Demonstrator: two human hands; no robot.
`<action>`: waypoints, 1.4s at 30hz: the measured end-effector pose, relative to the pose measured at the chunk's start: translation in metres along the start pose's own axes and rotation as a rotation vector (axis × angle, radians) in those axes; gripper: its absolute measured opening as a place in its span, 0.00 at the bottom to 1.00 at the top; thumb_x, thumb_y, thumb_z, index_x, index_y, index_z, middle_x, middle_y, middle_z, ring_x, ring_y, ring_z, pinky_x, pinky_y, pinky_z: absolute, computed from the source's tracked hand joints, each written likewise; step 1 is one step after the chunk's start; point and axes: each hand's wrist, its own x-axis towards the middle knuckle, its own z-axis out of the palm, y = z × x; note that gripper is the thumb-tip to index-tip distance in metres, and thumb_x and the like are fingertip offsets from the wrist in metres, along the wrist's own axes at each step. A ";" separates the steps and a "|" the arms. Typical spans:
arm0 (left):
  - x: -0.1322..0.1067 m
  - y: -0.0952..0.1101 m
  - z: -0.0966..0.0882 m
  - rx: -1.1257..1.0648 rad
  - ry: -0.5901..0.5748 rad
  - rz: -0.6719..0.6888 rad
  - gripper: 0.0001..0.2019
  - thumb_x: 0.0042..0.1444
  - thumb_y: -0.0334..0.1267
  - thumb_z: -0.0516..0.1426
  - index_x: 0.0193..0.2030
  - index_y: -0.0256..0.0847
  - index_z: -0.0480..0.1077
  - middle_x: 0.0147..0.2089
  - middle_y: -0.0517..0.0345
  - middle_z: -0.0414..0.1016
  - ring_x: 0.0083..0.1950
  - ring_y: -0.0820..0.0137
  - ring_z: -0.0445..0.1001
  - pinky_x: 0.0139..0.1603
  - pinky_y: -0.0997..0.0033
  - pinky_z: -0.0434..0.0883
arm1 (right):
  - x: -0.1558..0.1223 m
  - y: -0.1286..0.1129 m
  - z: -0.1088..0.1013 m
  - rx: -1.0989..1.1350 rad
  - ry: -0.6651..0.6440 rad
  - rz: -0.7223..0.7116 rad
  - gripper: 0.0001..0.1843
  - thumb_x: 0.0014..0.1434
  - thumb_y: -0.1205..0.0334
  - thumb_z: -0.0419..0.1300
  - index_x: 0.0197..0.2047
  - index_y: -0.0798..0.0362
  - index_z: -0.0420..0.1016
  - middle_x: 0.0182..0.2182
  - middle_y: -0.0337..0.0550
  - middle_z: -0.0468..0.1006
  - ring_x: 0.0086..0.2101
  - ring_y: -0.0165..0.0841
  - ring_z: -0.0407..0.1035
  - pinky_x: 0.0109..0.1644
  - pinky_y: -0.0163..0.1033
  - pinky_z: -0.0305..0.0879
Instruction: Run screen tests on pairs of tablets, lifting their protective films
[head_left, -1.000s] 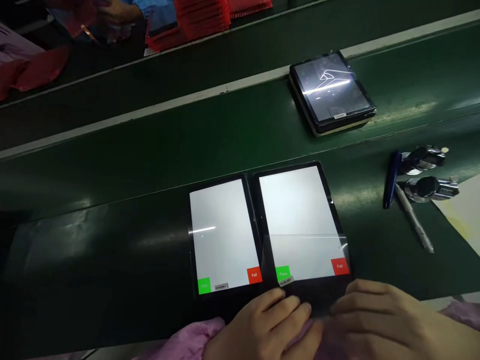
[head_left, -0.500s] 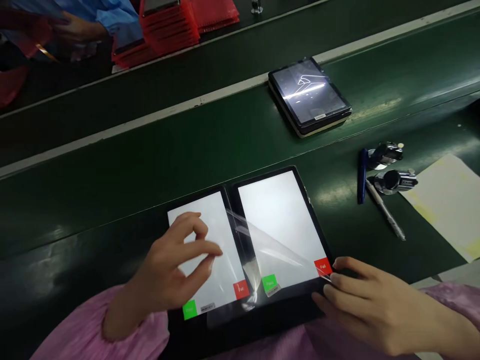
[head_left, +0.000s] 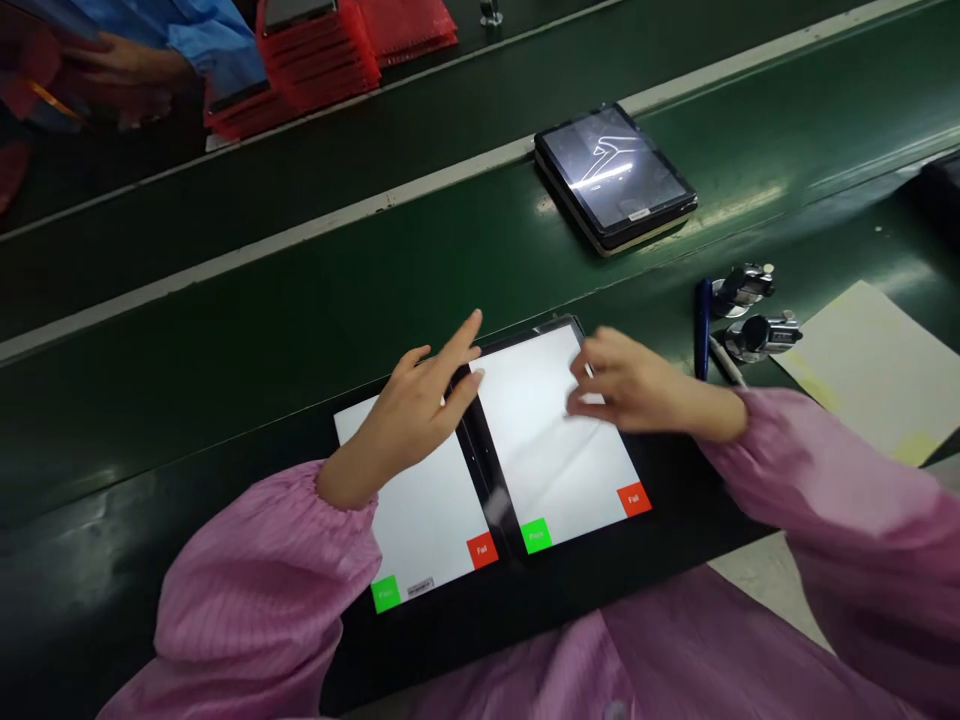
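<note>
Two tablets lie side by side on the green belt, both screens white with a green and a red button at the near edge. My left hand [head_left: 420, 405] hovers over the top of the left tablet [head_left: 420, 510], fingers stretched out, forefinger reaching to the top edge of the right tablet [head_left: 555, 465]. My right hand [head_left: 637, 385] rests on the right tablet's upper right part with its fingers bent together. A thin clear film seems to lie under it. Whether the fingers pinch it is unclear.
A dark stack of tablets [head_left: 615, 178] sits further back on the belt. To the right lie a blue pen [head_left: 703, 315], two metal hand tools [head_left: 754, 312] and a paper sheet [head_left: 870, 365]. Red bags [head_left: 315, 50] and another person's blue sleeve [head_left: 187, 40] are at the far side.
Both hands moved from the tablets' near edge up to their tops. The clear film, lifted off the right screen half a second ago, now lies flat. The camera tilted slightly.
</note>
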 end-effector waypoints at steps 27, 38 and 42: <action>-0.080 -0.034 -0.010 0.215 0.198 -0.394 0.31 0.65 0.65 0.51 0.65 0.48 0.68 0.66 0.42 0.71 0.69 0.44 0.67 0.66 0.39 0.65 | 0.023 0.085 0.045 0.575 0.467 0.756 0.13 0.63 0.55 0.68 0.36 0.49 0.68 0.25 0.37 0.75 0.27 0.33 0.72 0.33 0.40 0.68; -0.046 -0.059 0.004 0.158 0.046 -0.525 0.33 0.60 0.66 0.54 0.63 0.47 0.73 0.62 0.45 0.76 0.65 0.43 0.70 0.64 0.38 0.69 | 0.022 0.088 0.047 0.517 0.442 0.746 0.12 0.63 0.54 0.69 0.37 0.50 0.71 0.26 0.36 0.76 0.27 0.32 0.74 0.33 0.39 0.70; -0.037 -0.063 -0.004 0.200 0.002 -0.467 0.33 0.59 0.67 0.56 0.61 0.48 0.75 0.60 0.43 0.77 0.63 0.40 0.72 0.65 0.32 0.66 | 0.019 0.089 0.047 0.498 0.446 0.758 0.15 0.63 0.49 0.70 0.38 0.50 0.73 0.28 0.38 0.76 0.30 0.34 0.75 0.35 0.41 0.71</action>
